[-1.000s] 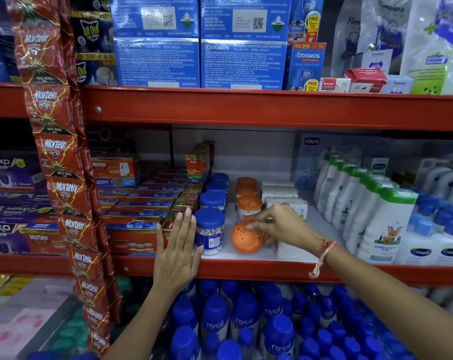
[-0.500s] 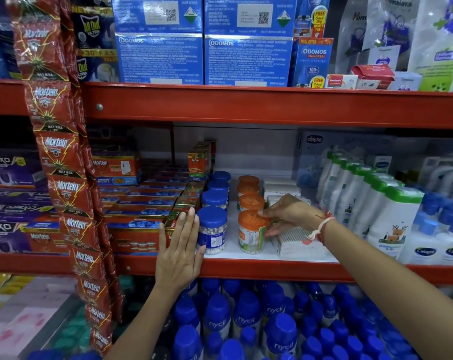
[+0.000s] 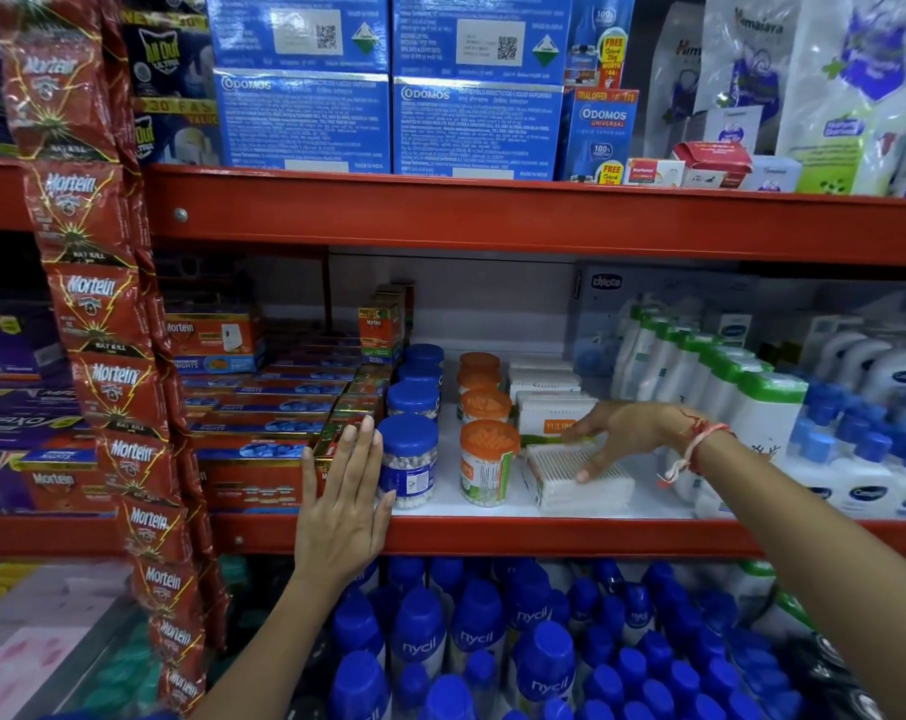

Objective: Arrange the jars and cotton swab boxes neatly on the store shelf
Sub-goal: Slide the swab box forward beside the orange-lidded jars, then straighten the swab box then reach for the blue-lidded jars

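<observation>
1. The left hand was flat and open, fingers together and pointing up, laid against the left side of the front blue-lidded cotton swab jar. The palm sat over the red front lip of the shelf, gripping nothing.
2. That jar headed a row of blue-lidded jars running toward the back of the shelf, packed right beside the Mortein boxes on their left.
3. Just to the right, the front orange-lidded swab jar stood upright on the white shelf floor with nobody touching it (a clear gap between it and the blue one). Behind it was a line of more orange-lidded jars.
4. The right hand reached in from the right with a red thread on the wrist. Its fingers were spread loosely and the fingertips rested on top of a clear flat cotton swab box, not closed around it.
5. That box lay at the shelf front, just right of the orange jar and a bit skewed compared with the shelf edge.
6. Behind it was a stack of white swab boxes, one showing an orange Tulips label, partly hidden by the hand.
7. White green-capped bottles stood further right, and blue Nycil bottles filled the shelf below.
</observation>
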A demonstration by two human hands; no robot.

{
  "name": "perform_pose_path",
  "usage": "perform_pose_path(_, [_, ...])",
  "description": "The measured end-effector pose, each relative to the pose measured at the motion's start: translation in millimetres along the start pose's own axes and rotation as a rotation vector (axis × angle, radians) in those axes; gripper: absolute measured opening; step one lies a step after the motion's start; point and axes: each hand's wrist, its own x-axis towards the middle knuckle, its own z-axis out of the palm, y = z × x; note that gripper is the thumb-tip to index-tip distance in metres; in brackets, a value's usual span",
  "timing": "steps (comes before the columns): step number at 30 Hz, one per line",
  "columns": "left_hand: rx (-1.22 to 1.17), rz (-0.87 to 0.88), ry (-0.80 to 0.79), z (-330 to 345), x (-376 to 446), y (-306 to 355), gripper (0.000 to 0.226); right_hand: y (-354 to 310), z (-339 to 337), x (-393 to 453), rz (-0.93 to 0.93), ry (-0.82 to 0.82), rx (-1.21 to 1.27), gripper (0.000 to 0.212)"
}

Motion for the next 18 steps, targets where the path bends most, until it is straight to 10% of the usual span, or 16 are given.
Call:
perform_pose_path(7, [0.007,0.001,-0.004,1,0,-1,0.061,-1,5,2,0.001,-0.030,0.050,0.093])
perform_pose_path(18, [0.008,0.012,0.012,2,0,0,0.067,-4,40,-10,-0.050,0.546,0.043,0.090])
